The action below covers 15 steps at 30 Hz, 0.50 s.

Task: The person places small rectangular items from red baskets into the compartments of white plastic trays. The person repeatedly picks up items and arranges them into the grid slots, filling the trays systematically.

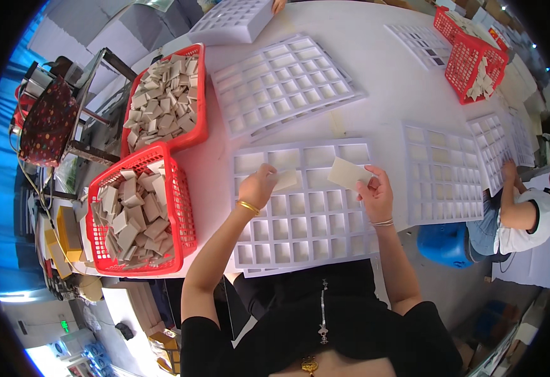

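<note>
A white tray [301, 207] with rows of small square compartments and wider ones at its far end lies in front of me. Over its left side, my left hand [258, 186] pinches a small cream card piece [286, 181]. My right hand [376, 193] grips the edge of a larger cream rectangular card piece [345, 173] above the tray's far right part. Both pieces are held apart from each other. Whether the left piece touches the tray, I cannot tell.
Two red baskets, a near one [186, 217] and a far one [201, 94], hold many beige pieces at the left. Stacked white trays [287, 75] lie beyond, with another tray [443, 173] to the right. A red basket [463, 72] stands far right, near a seated co-worker [519, 213].
</note>
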Each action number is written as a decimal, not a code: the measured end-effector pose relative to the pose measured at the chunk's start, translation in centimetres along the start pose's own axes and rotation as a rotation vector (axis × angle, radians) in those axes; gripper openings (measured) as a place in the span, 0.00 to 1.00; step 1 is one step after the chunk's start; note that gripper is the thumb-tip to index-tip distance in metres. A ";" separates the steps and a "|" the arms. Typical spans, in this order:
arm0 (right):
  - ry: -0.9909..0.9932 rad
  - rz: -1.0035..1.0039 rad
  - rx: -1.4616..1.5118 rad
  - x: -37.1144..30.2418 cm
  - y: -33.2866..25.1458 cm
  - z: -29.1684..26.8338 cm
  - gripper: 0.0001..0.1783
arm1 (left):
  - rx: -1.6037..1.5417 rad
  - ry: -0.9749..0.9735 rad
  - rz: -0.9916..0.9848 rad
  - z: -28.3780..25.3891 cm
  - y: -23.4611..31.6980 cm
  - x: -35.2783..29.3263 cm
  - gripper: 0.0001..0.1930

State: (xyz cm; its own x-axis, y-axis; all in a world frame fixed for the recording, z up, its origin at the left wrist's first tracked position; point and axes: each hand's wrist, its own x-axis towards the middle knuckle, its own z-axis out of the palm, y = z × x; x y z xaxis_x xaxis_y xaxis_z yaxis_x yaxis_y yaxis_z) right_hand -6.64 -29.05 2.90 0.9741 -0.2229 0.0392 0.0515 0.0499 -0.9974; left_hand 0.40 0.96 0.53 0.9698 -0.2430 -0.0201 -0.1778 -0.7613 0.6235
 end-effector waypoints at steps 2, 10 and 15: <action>0.003 -0.065 -0.004 0.3 0.8 -0.5 0.21 | 0.012 -0.047 0.008 0.6 -0.6 1.2 0.13; 0.016 0.066 -0.008 1.9 1.4 0.5 0.17 | 0.257 -0.053 0.143 1.2 -1.2 1.8 0.15; -0.094 -0.143 -0.196 5.9 3.5 4.8 0.13 | 0.417 0.046 0.254 2.6 -0.1 0.4 0.16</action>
State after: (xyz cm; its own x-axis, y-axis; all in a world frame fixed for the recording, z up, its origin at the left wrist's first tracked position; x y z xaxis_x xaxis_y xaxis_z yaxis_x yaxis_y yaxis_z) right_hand 0.38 -25.48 -0.03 0.9767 -0.1219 0.1767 0.1553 -0.1671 -0.9736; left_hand 0.35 -0.62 -1.56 0.8917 -0.4328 0.1325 -0.4525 -0.8593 0.2383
